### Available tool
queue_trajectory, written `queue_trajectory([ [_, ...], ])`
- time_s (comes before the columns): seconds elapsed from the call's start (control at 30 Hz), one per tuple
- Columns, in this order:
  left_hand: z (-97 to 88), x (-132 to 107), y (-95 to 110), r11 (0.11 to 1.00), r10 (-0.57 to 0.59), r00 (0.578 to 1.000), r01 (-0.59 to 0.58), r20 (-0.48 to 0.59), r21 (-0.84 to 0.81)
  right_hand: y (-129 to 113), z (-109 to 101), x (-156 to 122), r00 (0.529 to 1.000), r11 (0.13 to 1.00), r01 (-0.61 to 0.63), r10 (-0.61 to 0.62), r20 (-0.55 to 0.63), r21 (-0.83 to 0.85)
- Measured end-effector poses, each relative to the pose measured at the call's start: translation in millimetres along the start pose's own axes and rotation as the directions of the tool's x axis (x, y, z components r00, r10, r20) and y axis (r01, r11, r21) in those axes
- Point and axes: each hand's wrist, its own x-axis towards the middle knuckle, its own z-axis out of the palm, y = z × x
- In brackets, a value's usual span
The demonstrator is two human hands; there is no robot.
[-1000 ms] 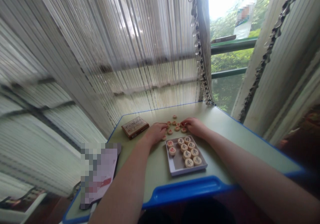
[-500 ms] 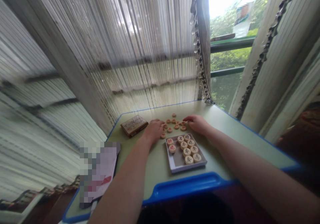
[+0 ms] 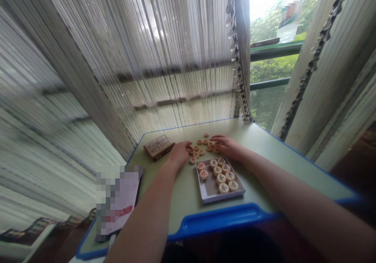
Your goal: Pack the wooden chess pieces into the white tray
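Several round xiangqi pieces with red characters lie loose in a cluster (image 3: 196, 148) on the table between my hands. My left hand (image 3: 179, 152) rests at the left side of this cluster, fingers bent and a little apart, tips beside the nearest pieces. On the right, my right hand (image 3: 227, 145) has its fingers stretched out over the pieces there and partly covers one piece (image 3: 216, 150). Closer to me sits a shallow open box (image 3: 210, 192). Inside it, several black-character pieces (image 3: 221, 178) fill the right side, and two red-character pieces (image 3: 203, 174) lie at the left.
A brown printed box lid (image 3: 158, 147) lies at the table's left. Nearer on that side is a dark-edged flat item (image 3: 122, 204), partly blurred out. The green table (image 3: 182, 212) has a raised blue front edge (image 3: 223, 219). String curtains (image 3: 164, 59) hang behind it.
My right hand has moved slightly left, its fingers stretching out over the pieces. The left hand's fingers have drawn back a little, showing more red pieces. The view has shifted slightly.
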Motion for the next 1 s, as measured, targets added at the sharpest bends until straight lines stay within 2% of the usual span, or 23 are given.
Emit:
queue_trajectory([
  [0.13,2.5,0.8,0.3,0.999,0.027,1.000,-0.027,0.007,0.024,-0.9,7.5,8.2,0.988,0.994,0.111,-0.111,0.105,0.003],
  [0.3,9.8,9.9,1.8,0.989,0.137,0.988,-0.133,-0.070,0.059,2.0,4.1,11.8,0.983,0.993,0.085,-0.098,0.156,0.085],
  [0.47,14.2,16.3,7.1,0.962,0.256,0.958,-0.266,0.130,0.062,2.4,2.6,11.0,0.986,0.986,0.075,-0.096,0.136,0.149],
  [0.63,8.2,14.0,5.8,0.966,0.257,0.965,-0.259,0.055,0.024,5.2,1.4,8.0,0.993,0.985,0.081,-0.092,0.067,0.154],
  [0.8,8.6,11.5,-0.3,0.992,0.121,0.986,-0.125,-0.113,-0.026,6.6,-6.3,3.8,0.999,0.994,0.051,-0.051,-0.001,0.099],
  [0.87,10.0,10.8,-1.0,0.987,0.151,0.984,-0.155,-0.095,-0.036,6.8,-7.2,3.5,0.999,0.995,0.049,-0.049,0.000,0.088],
  [1.0,9.6,10.5,1.4,0.973,0.230,0.973,-0.230,0.010,-0.030,8.4,-5.7,4.0,0.998,0.996,0.057,-0.059,0.033,0.065],
])
